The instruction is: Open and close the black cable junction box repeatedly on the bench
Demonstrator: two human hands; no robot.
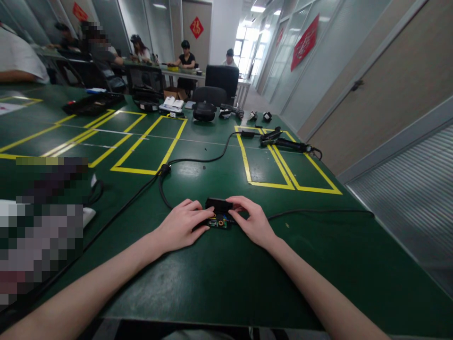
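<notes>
A small black box [219, 205] with an exposed green circuit board [218, 222] lies on the green table [219, 278] in front of me. My left hand [182, 226] rests at its left side, fingers curled against the board. My right hand [249, 221] grips its right side, thumb and fingers pinching the black casing. A thin black cable [318, 212] runs off to the right from under my right hand. A thicker black cable [198, 160] loops away on the left.
Yellow tape rectangles [269, 165] mark the tabletop. Black tools and a cable bundle [283, 140] lie at the far right, a black case [90, 104] and a headset [204, 111] further back. Several people sit at distant tables. The table's right edge borders a wall.
</notes>
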